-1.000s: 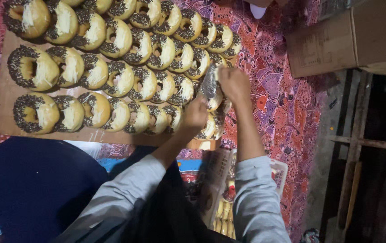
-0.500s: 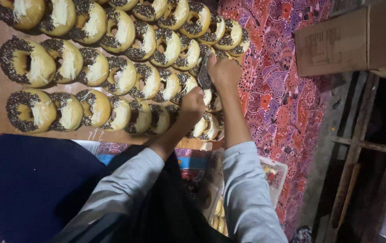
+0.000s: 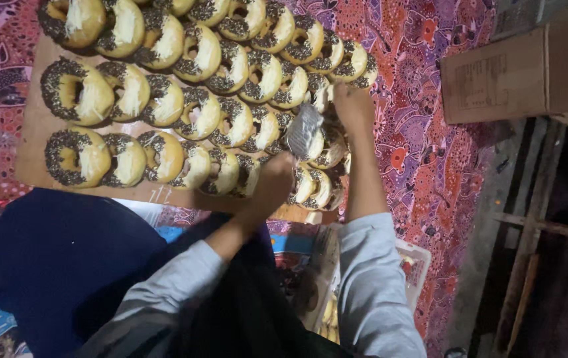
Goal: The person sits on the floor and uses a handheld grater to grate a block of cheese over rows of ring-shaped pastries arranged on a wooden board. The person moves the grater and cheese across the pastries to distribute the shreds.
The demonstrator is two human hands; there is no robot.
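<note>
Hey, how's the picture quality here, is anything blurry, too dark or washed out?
Head view: the doughnuts on the brown board are well lit, their pale topping slightly glary; the left hand and right hand look soft with motion blur, as does the shiny metal tool between them; the dark clothing at the bottom and the wooden frame at right sink into shadow.

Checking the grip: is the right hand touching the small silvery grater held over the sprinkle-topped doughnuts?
Touching. The head view shows the right hand closed on the top edge of the silvery grater, with no gap between them, above the doughnuts.
</note>
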